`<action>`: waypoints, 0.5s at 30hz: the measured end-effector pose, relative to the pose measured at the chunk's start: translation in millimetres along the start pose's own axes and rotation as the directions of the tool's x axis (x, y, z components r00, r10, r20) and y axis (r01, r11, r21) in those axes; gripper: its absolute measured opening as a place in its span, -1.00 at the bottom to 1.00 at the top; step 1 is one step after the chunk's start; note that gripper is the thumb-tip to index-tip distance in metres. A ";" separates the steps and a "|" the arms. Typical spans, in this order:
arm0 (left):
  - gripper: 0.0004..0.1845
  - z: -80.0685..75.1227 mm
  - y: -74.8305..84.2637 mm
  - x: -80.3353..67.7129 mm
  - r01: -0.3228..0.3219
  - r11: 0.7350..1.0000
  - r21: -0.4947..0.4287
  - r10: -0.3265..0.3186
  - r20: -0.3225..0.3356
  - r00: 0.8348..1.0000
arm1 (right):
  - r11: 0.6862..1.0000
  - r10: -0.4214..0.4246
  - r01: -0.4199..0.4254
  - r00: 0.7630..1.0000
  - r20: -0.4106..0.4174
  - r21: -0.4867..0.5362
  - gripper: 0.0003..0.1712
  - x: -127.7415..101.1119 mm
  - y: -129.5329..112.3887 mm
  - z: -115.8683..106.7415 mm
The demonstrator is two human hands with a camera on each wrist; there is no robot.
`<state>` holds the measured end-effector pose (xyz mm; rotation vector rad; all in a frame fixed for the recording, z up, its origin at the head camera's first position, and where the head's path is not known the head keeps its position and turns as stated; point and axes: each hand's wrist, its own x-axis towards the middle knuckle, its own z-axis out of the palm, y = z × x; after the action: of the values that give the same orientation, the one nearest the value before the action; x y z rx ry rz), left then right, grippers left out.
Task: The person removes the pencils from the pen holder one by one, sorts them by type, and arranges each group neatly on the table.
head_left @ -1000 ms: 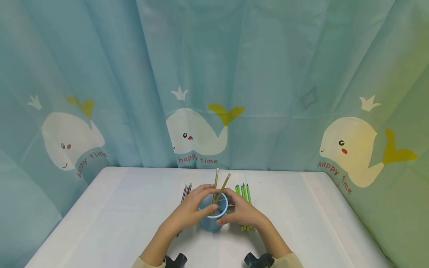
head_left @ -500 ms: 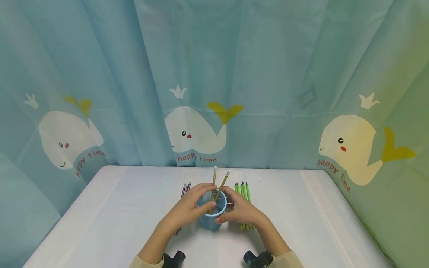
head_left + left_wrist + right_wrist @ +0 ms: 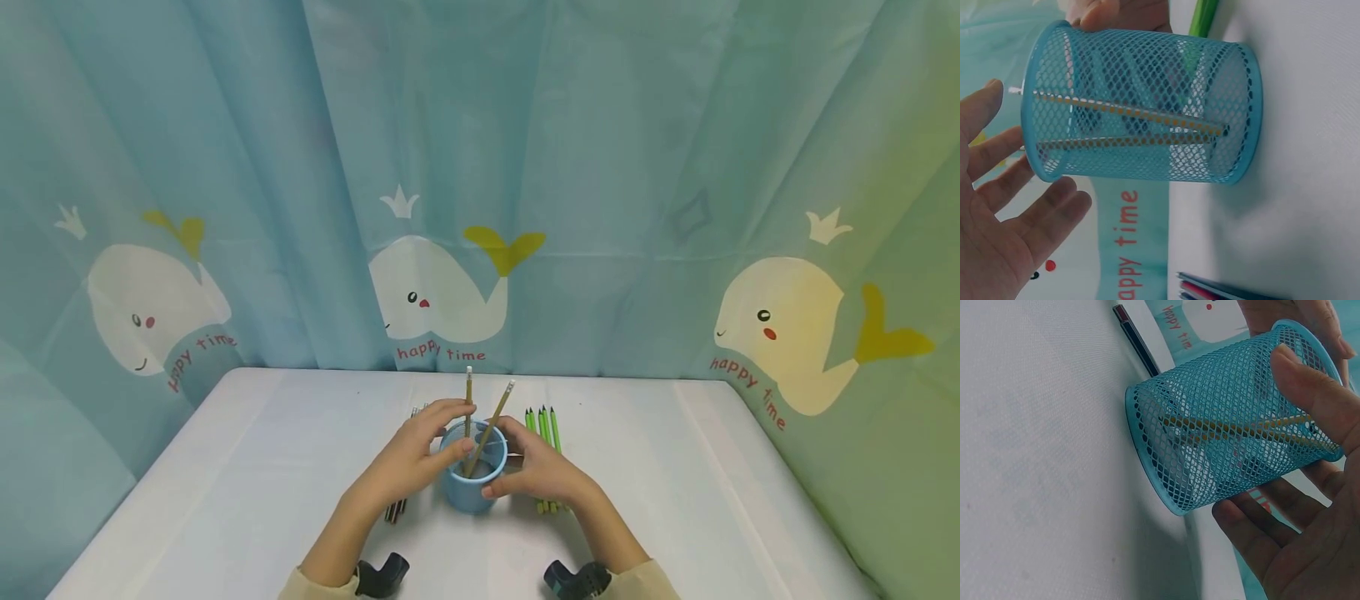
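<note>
A blue mesh cup [image 3: 472, 487] stands on the white table [image 3: 675, 500] between both hands, with two yellow pencils [image 3: 468, 400] in it, erasers up. One pencil is upright and the other leans right. My right hand [image 3: 536, 471] grips the cup wall, thumb on the mesh [image 3: 1222, 444] near the rim and fingers [image 3: 1260, 537] on the other side. My left hand [image 3: 420, 454] cups the rim with fairly straight fingers [image 3: 1041, 206]; one finger lies against the upright pencil. The wrist views show both pencils [image 3: 1135, 112] resting inside the cup [image 3: 1147, 94].
Several green pencils [image 3: 543, 421] lie on the table right of the cup. Dark pens [image 3: 395, 508] lie to its left, partly under my left forearm. A whale-print curtain [image 3: 450, 292] hangs close behind the table. Wrist cameras [image 3: 382, 575] sit at the near edge.
The left pencil has swung from leaning right to standing upright. My left hand shifted a little left at the rim. The cup and my right hand have barely moved.
</note>
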<state>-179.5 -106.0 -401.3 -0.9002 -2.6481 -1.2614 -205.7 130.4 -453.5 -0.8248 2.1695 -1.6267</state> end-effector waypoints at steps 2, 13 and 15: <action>-0.49 -1.4 0.8 -0.3 -0.002 1.000 -0.004 0.002 -0.001 1.000 | 1.000 0.003 -0.003 1.000 -0.004 -0.010 -0.08 0.3 0.5 0.2; -0.49 -13.5 7.3 -2.9 -0.041 0.999 -0.001 0.041 -0.065 0.997 | 1.000 0.000 0.000 1.000 0.004 -0.011 -0.12 0.2 0.0 0.3; -0.49 -16.2 8.5 -3.3 -0.053 0.999 0.000 0.053 -0.080 0.995 | 1.000 -0.002 0.002 1.000 0.003 -0.010 -0.13 0.1 0.0 0.2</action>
<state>-175.2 -115.2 -385.7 -0.8945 -2.5449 -1.2608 -205.6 130.1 -453.5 -0.8318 2.1773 -1.6162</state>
